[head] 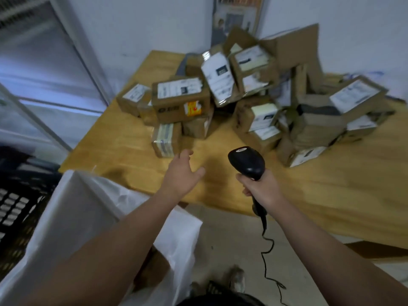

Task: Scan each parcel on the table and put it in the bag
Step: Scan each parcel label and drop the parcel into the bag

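Note:
Several brown cardboard parcels (181, 99) with white labels lie heaped on the wooden table (320, 195). The nearest one, a small taped parcel (166, 139), sits at the heap's front left. My left hand (183, 173) stretches over the table's front edge with its fingers spread and empty, a short way below that parcel. My right hand (260, 188) grips the handle of a black barcode scanner (246, 162), whose head points toward the heap. The white plastic bag (77, 217) stands open at the lower left, under my left forearm.
The scanner's black cable (268, 257) hangs to the floor. A black plastic crate (15, 195) stands left of the bag. A white wall backs the table, and a glass partition (44, 69) rises at the left. My shoes (236, 279) show on the floor below.

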A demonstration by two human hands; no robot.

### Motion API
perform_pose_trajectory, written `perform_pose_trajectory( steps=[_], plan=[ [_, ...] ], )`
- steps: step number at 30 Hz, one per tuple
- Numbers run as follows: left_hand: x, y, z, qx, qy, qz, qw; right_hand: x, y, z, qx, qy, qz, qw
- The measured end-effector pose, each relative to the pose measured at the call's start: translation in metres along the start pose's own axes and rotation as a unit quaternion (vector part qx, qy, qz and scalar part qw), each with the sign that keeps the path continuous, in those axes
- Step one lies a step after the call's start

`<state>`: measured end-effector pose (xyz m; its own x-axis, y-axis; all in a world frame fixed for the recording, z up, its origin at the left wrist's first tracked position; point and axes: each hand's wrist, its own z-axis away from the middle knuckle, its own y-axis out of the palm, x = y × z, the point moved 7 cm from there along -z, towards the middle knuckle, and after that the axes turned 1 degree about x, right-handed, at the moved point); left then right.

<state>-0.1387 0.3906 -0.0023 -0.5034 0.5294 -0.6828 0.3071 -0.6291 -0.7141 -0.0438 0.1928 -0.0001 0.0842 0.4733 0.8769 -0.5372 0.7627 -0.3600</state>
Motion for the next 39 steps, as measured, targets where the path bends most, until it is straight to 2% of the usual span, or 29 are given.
perform_pose_trajectory(
  steps=[7, 12, 14, 15, 17, 19, 24, 26, 28, 35, 39],
  plan=[
    [-0.095, 0.025, -0.059, -0.009, 0.06, -0.014, 0.998, 0.026, -0.097, -0.036, -0.083, -0.031, -0.04, 0.995],
    [-0.167, 0.01, -0.101, -0.098, 0.123, -0.033, 0.987, 0.061, -0.141, -0.063, -0.1, -0.055, -0.109, 0.988],
    [-0.179, 0.004, -0.125, -0.093, 0.082, 0.048, 0.991, 0.073, -0.148, -0.074, -0.106, -0.064, -0.134, 0.983],
    [-0.177, 0.005, -0.138, -0.072, 0.023, 0.142, 0.987, 0.078, -0.15, -0.079, -0.109, -0.069, -0.143, 0.981],
    [-0.165, 0.015, -0.162, -0.029, -0.125, 0.335, 0.934, 0.089, -0.153, -0.09, -0.114, -0.08, -0.155, 0.978],
    [-0.157, 0.025, -0.175, 0.007, -0.209, 0.429, 0.879, 0.097, -0.155, -0.1, -0.11, -0.081, -0.163, 0.977],
    [-0.164, 0.039, -0.189, 0.086, -0.244, 0.528, 0.808, 0.104, -0.152, -0.123, -0.113, -0.071, -0.157, 0.979],
    [-0.167, 0.041, -0.193, 0.089, -0.247, 0.562, 0.785, 0.103, -0.15, -0.129, -0.117, -0.067, -0.161, 0.978],
    [-0.169, 0.041, -0.194, 0.089, -0.234, 0.568, 0.784, 0.098, -0.148, -0.134, -0.125, -0.065, -0.173, 0.975],
    [-0.173, 0.022, -0.183, 0.093, -0.144, 0.53, 0.83, 0.08, -0.15, -0.143, -0.169, -0.044, -0.2, 0.964],
    [-0.173, 0.003, -0.177, 0.095, -0.077, 0.514, 0.849, 0.084, -0.146, -0.139, -0.17, -0.06, -0.222, 0.958]
  ],
)
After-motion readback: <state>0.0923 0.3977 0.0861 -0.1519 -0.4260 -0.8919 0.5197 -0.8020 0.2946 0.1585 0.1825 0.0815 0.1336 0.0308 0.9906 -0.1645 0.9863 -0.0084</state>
